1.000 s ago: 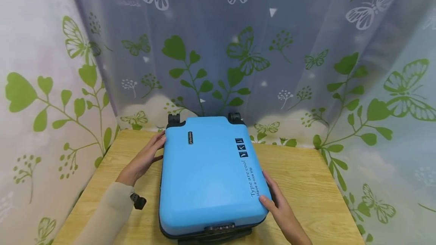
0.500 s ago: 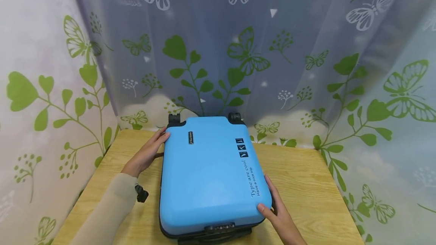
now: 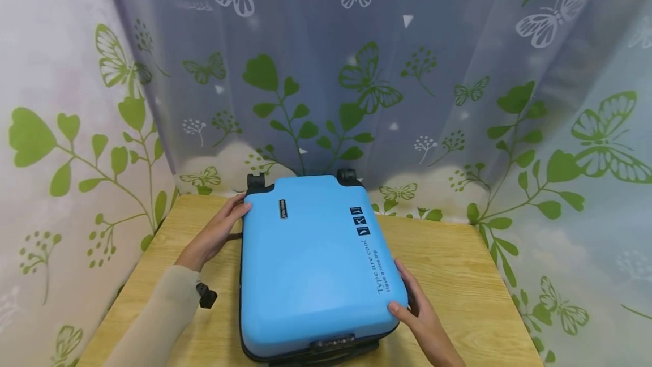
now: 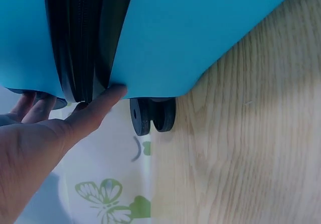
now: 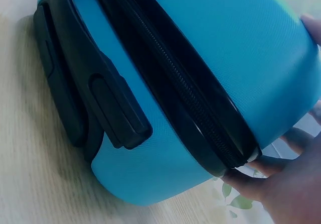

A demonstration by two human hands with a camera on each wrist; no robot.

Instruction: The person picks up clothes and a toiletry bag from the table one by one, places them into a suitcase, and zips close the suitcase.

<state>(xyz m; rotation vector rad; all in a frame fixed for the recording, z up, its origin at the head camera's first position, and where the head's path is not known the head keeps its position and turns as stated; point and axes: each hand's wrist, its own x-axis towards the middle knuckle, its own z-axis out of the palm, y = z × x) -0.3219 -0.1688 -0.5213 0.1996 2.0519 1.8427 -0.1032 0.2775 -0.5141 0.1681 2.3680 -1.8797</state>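
A light blue hard-shell suitcase (image 3: 311,259) lies flat on the wooden table, its wheels (image 3: 257,181) toward the curtain. At its near end are a combination lock (image 3: 333,344) and a black carry handle (image 5: 118,111). My left hand (image 3: 214,237) holds the far left side near a wheel; the left wrist view shows its fingers on both sides of the black zipper band (image 4: 83,38). My right hand (image 3: 425,321) grips the near right corner, thumb on the top shell and fingers along the side. The suitcase hides some fingertips.
Light wooden table (image 3: 458,276) surrounds the suitcase. Curtains (image 3: 423,101) printed with green leaves and butterflies hang behind and on both sides, close to the table's edges. A small black device (image 3: 206,295) sits at the left sleeve's cuff.
The suitcase has turned slightly, its wheeled end shifting a little left and its handle end a little right. The left hand first moved up along the side, then back slightly left with the suitcase.
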